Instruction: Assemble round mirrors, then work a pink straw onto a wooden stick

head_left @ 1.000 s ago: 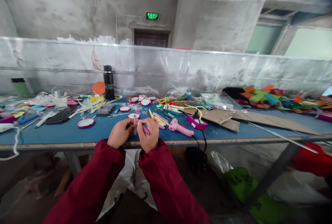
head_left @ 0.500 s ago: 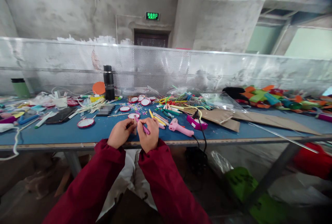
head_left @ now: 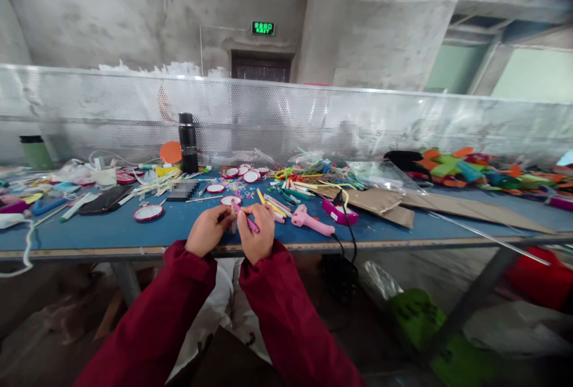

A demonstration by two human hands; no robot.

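Observation:
My left hand (head_left: 206,230) and my right hand (head_left: 257,232) meet over the near edge of the blue table (head_left: 116,229). Both are closed in a pinch on a thin purple stick (head_left: 250,223) held between them, its upper end at my left fingertips. Red sleeves cover both arms. Just beyond my hands lie a small red-rimmed white disc (head_left: 230,200) and several coloured sticks (head_left: 275,205). A pink glue gun (head_left: 312,223) with a black cord rests right of my right hand.
A larger red-rimmed disc (head_left: 147,212) lies to the left, a black flask (head_left: 188,142) stands at the back, and cardboard sheets (head_left: 425,205) spread to the right. A perforated metal screen (head_left: 286,118) backs the table. Coloured pieces pile at far right (head_left: 474,172).

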